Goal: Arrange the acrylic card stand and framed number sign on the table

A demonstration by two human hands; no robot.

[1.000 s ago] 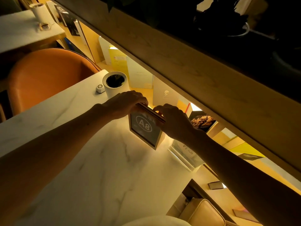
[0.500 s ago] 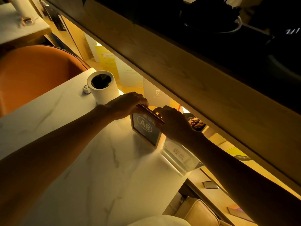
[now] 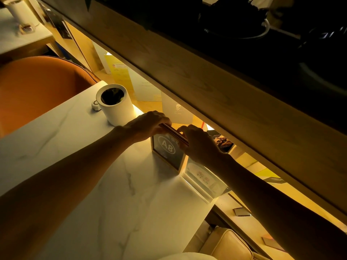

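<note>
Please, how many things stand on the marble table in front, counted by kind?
Framed number sign: 1
Acrylic card stand: 1
White cylindrical cup: 1
Small round white device: 1
Total: 4
</note>
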